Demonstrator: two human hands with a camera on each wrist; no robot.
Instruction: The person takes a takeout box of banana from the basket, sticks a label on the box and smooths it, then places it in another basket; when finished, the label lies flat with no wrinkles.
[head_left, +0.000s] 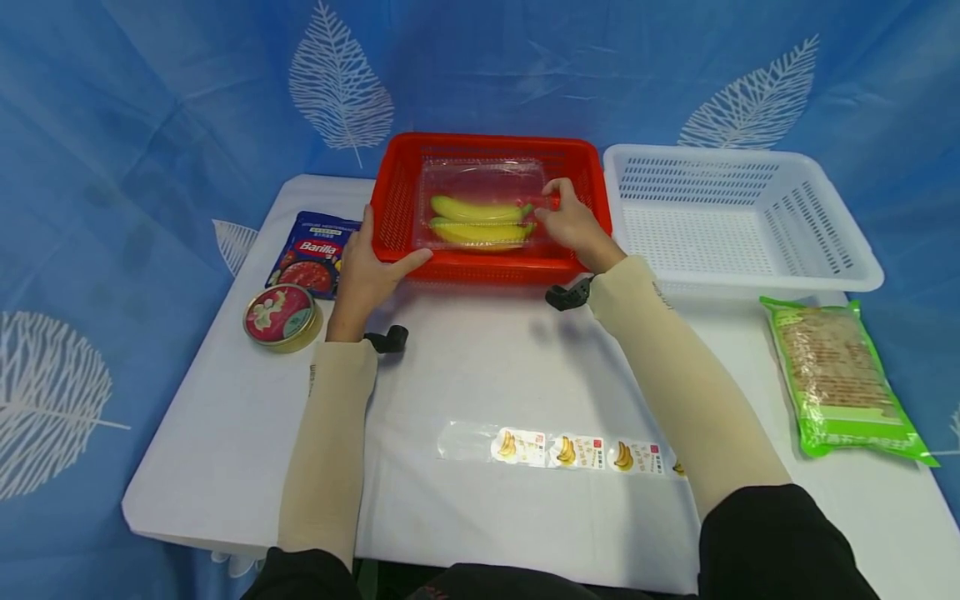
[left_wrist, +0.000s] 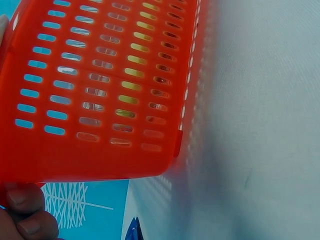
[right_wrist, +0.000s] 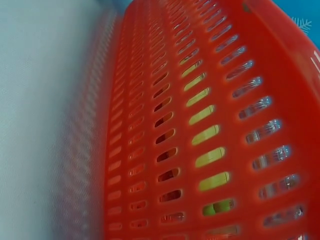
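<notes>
A clear plastic box (head_left: 480,185) with two yellow bananas (head_left: 480,232) in it lies inside a red perforated basket (head_left: 487,271). My left hand (head_left: 367,275) grips the basket's front left corner, with the thumb along the front rim and fingers at the left side. In the left wrist view, curled fingers (left_wrist: 35,217) show by the basket's end. Over the basket's right part, my right hand (head_left: 577,223) holds the right edge of the box with thumb and fingers. The right wrist view shows the basket wall (right_wrist: 200,125) with yellow behind its slots; the hand is out of that picture.
A white basket (head_left: 697,225) stands right of the red one, with a green-edged bag (head_left: 843,375) in front. Left are a blue Barilla pouch (head_left: 303,250) and a round tin (head_left: 281,317). A strip of banana stickers (head_left: 577,452) lies near the table's front.
</notes>
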